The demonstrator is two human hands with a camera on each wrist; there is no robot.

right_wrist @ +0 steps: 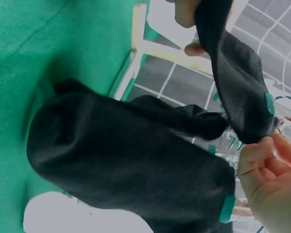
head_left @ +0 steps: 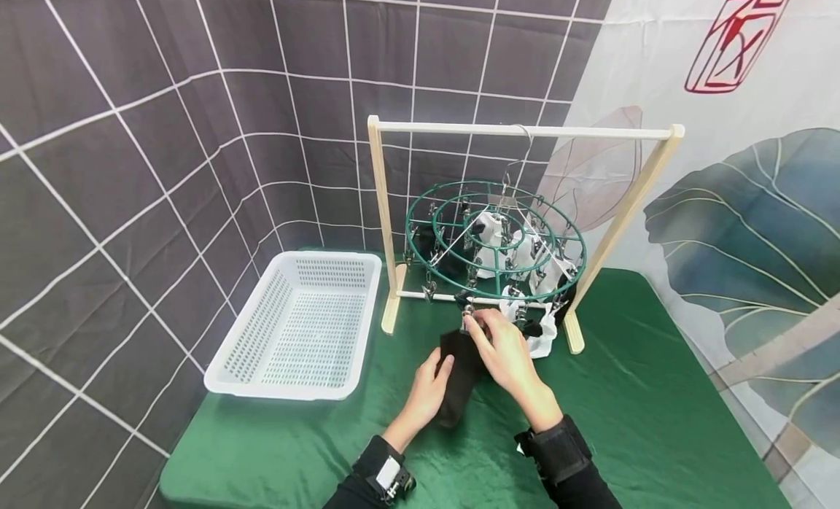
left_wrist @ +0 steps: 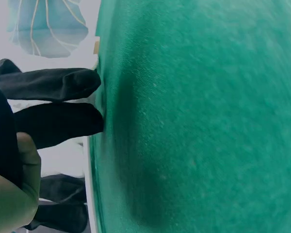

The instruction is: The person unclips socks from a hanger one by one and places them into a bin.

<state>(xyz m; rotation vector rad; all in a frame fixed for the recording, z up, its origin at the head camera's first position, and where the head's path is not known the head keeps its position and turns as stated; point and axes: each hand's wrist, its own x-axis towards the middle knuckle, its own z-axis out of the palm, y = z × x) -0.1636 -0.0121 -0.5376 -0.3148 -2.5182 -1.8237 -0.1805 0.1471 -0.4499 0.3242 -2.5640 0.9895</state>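
A black sock (head_left: 457,381) hangs below the front of a round green clip hanger (head_left: 496,294). My left hand (head_left: 425,392) holds the sock along its left side, thumb towards me. At the sock's upper edge, my right hand (head_left: 505,348) pinches the cloth close to a metal clip (head_left: 468,313). In the right wrist view, the right fingers (right_wrist: 262,155) are at the corner of the held sock (right_wrist: 242,82); another black sock (right_wrist: 131,160) hangs nearer that camera. Whether the clip bites the cloth is hidden by the fingers.
The hanger hooks onto a wooden rack (head_left: 525,131) with slanted legs. White socks (head_left: 543,334) and more black ones hang from its clips, behind and right of my hands. A white perforated basket (head_left: 295,334) stands left on the green tablecloth (head_left: 262,451).
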